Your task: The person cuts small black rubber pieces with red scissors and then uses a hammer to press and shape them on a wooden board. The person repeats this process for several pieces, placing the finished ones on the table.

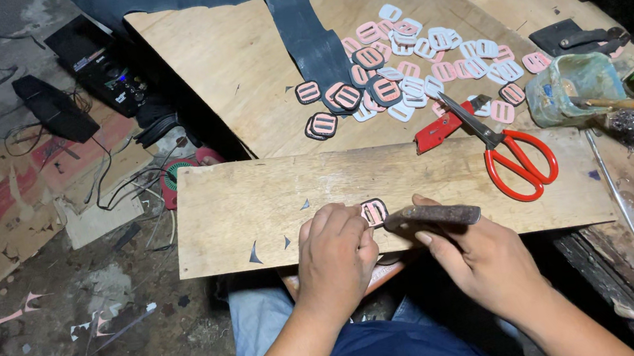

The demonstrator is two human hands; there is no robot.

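Beside red scissors (523, 161), a stained tub (570, 87) holds brushes (624, 104).

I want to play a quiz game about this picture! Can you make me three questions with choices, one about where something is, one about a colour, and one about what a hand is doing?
1. Where do the scissors lie?
A. on the floor
B. on the wooden board, right end
C. in a tub

2. What colour are the scissor handles?
A. red
B. green
C. white

3. What is the right hand doing?
A. resting empty
B. holding scissors
C. gripping a dark-handled tool

Answers: 1 B, they rest on the plank's right end. 2 A, both loops are red. 3 C, its tip meets the pink buckle piece under the left hand.
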